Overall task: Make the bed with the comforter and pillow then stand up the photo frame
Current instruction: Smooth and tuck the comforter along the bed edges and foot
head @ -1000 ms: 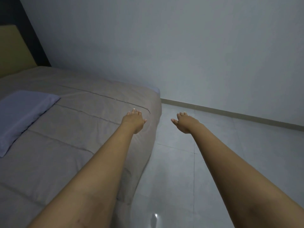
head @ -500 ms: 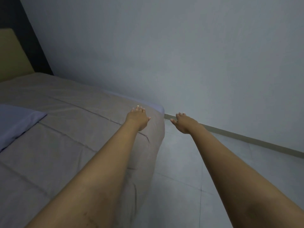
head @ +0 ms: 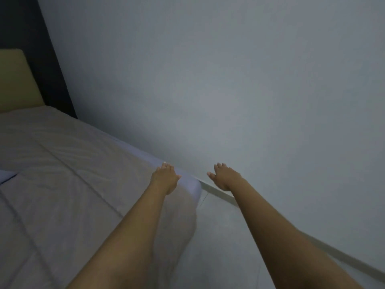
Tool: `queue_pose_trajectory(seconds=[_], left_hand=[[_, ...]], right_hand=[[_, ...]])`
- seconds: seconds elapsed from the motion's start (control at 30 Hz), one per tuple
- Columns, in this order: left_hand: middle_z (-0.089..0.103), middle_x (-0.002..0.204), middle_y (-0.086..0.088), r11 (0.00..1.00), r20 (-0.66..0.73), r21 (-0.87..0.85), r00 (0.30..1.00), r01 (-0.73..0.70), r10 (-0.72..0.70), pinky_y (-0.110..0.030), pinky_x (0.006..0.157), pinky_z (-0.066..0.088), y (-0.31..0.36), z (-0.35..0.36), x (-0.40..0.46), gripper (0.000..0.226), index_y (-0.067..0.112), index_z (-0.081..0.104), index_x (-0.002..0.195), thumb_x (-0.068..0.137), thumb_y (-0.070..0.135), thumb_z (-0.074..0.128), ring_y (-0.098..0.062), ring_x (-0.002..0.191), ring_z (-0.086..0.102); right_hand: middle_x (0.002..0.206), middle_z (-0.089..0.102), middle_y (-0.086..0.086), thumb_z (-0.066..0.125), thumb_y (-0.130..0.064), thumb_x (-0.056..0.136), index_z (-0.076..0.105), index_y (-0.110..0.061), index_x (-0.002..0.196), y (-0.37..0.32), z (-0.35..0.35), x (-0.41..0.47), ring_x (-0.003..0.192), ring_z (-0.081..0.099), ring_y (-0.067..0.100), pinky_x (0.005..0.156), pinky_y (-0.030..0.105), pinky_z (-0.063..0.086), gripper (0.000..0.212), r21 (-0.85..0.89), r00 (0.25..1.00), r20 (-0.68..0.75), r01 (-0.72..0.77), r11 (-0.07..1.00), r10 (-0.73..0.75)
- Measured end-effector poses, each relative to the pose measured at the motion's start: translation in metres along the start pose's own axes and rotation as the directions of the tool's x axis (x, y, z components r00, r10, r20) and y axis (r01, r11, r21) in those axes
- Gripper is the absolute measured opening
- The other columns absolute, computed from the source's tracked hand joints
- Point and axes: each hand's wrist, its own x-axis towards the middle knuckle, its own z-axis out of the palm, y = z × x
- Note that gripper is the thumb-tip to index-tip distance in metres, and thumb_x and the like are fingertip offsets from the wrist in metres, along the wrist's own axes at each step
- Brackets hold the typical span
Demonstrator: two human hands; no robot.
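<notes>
A grey-brown quilted comforter lies spread over the bed on the left. My left hand reaches out flat over the comforter's far corner, fingers straight, holding nothing. A strip of pale blue sheet shows at that corner. Beyond the bed's end, my right hand hovers over the floor by the wall, fingers relaxed and empty. Only a sliver of the pale blue pillow shows at the left edge. No photo frame is in view.
A plain grey wall runs close behind the bed's far side, with a pale skirting board at its foot. A tan headboard stands at the upper left. Tiled floor lies to the right of the bed.
The view has swung right and forward, so the pillow has slid almost out at the left. Both hands have reached further toward the bed's far corner and the wall.
</notes>
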Motion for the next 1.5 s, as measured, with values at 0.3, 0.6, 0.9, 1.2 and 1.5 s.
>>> queue_pose_trajectory(seconds=[0.3,0.6,0.9,1.2,1.5], left_hand=[[0.0,0.161,-0.016,0.966,0.021,-0.051,0.968,0.252,-0.252,-0.039,0.12,0.005,-0.013,-0.042,0.167,0.062,-0.002,0.002,0.152,0.106,0.037,0.015,-0.027,0.149,-0.002],[0.002,0.161,-0.017,0.91,0.016,-0.097,0.914,0.404,-0.405,-0.039,0.121,0.005,-0.052,-0.085,0.353,0.062,-0.004,0.004,0.152,0.106,0.037,0.015,-0.028,0.149,0.0],[0.004,0.161,-0.016,0.749,0.06,-0.163,0.764,0.642,-0.642,-0.04,0.12,0.008,-0.095,-0.104,0.458,0.062,-0.003,0.005,0.152,0.105,0.037,0.016,-0.028,0.149,0.002],[0.002,0.162,-0.013,0.539,0.152,-0.194,0.568,0.819,-0.809,-0.038,0.121,0.005,-0.119,-0.103,0.499,0.062,-0.001,0.003,0.153,0.105,0.038,0.013,-0.025,0.15,0.001],[0.003,0.161,-0.015,0.373,0.176,-0.172,0.401,0.912,-0.899,-0.039,0.121,0.006,-0.211,-0.109,0.516,0.062,-0.002,0.005,0.152,0.105,0.037,0.012,-0.027,0.149,0.003]], right_hand=[[0.16,0.011,0.012,0.018,-0.044,0.103,0.012,-0.003,0.151,0.03,-0.05,0.212,0.147,0.011,0.027,0.118,0.041,0.016,0.063,-0.074,0.964,0.065,0.264,0.962,-0.26],[0.159,0.013,0.013,0.017,-0.041,0.104,0.015,-0.002,0.151,0.032,-0.12,0.419,0.147,0.013,0.028,0.118,0.041,0.017,0.061,-0.184,0.905,0.077,0.425,0.886,-0.418],[0.16,0.01,0.012,0.017,-0.047,0.102,0.012,-0.005,0.152,0.001,-0.154,0.59,0.147,0.014,0.029,0.119,0.044,0.019,0.066,-0.201,0.763,0.123,0.646,0.737,-0.635],[0.158,0.015,0.015,0.02,-0.042,0.103,0.017,-0.004,0.151,-0.036,-0.175,0.698,0.143,0.022,0.033,0.116,0.044,0.023,0.061,-0.216,0.601,0.205,0.797,0.564,-0.772],[0.16,0.007,0.014,0.019,-0.043,0.104,0.009,-0.001,0.152,-0.151,-0.192,0.777,0.149,0.007,0.027,0.118,0.041,0.015,0.065,-0.238,0.445,0.295,0.891,0.385,-0.846]])
